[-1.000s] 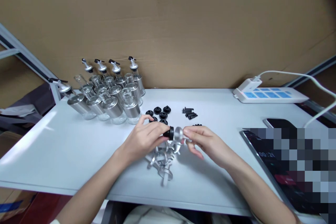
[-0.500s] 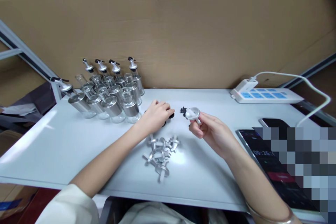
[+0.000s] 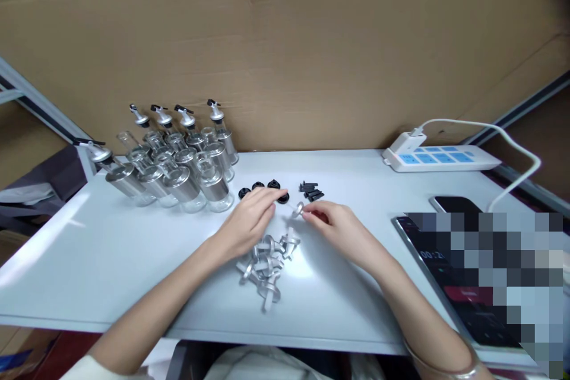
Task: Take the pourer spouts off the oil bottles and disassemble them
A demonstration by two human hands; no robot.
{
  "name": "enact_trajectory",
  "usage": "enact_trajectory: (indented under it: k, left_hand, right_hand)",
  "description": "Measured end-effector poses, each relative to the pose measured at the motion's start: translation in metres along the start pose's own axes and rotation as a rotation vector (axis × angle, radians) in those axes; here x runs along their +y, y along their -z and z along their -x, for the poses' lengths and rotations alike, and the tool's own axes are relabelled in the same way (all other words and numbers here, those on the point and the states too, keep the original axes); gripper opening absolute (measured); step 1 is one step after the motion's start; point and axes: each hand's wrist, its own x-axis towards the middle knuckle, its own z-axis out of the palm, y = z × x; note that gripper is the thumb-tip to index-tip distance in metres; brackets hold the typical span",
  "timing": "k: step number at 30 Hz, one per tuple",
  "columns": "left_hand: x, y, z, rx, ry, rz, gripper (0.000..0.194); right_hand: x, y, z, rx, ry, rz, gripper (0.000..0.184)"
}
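My right hand (image 3: 338, 224) pinches a small silver pourer cap (image 3: 298, 209) just above the white table (image 3: 111, 249). My left hand (image 3: 247, 222) is beside it, fingers drawn together with their tips almost touching the cap; what they hold is hidden. Just behind the fingertips lie a few black rubber stoppers (image 3: 260, 186) and a small heap of black pins (image 3: 312, 191). A pile of silver pourer caps (image 3: 266, 258) lies under and in front of both hands.
Several glass bottles with silver sleeves (image 3: 187, 175) stand at the back left, some fitted with pourers. A white power strip (image 3: 440, 158) with its cable lies at the back right. A phone (image 3: 449, 203) and a tablet (image 3: 445, 276) sit on the right. Cardboard (image 3: 312, 53) walls the back.
My left hand went out to the black stoppers and came back toward the centre. My right hand lowered the silver cap to meet it.
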Motion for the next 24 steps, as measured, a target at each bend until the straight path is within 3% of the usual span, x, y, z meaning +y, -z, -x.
enact_trajectory:
  k: [2, 6, 8, 9, 12, 14, 19, 24]
  left_hand:
    - [0.000, 0.003, 0.020, -0.050, 0.039, 0.130, 0.047]
    - [-0.004, 0.004, 0.045, -0.239, -0.021, 0.189, 0.103]
    - [-0.005, 0.003, 0.048, -0.281, -0.069, 0.155, 0.116]
    - [-0.004, 0.002, 0.047, -0.291, -0.095, 0.131, 0.118]
    - [-0.003, -0.001, 0.043, -0.307, -0.142, 0.056, 0.116]
    - [-0.003, -0.004, 0.042, -0.320, -0.150, 0.023, 0.114]
    - [-0.003, -0.006, 0.044, -0.336, -0.100, -0.015, 0.108]
    - [0.000, -0.005, 0.044, -0.301, -0.098, 0.012, 0.088]
  right_hand:
    - [-0.001, -0.001, 0.000, -0.077, -0.039, 0.092, 0.024]
    - [0.001, -0.001, 0.000, -0.173, -0.081, 0.148, 0.022]
    - [0.005, -0.002, 0.001, -0.178, -0.050, 0.155, 0.014]
    - [0.008, -0.002, 0.002, -0.166, -0.014, 0.157, 0.014]
    - [0.012, -0.003, 0.003, -0.139, 0.137, 0.136, 0.036]
    - [0.011, -0.003, 0.003, -0.191, 0.166, 0.112, 0.034]
    - [0.003, 0.002, 0.005, -0.366, 0.051, 0.021, 0.021]
    - [-0.001, 0.003, 0.009, -0.497, 0.175, -0.025, 0.024]
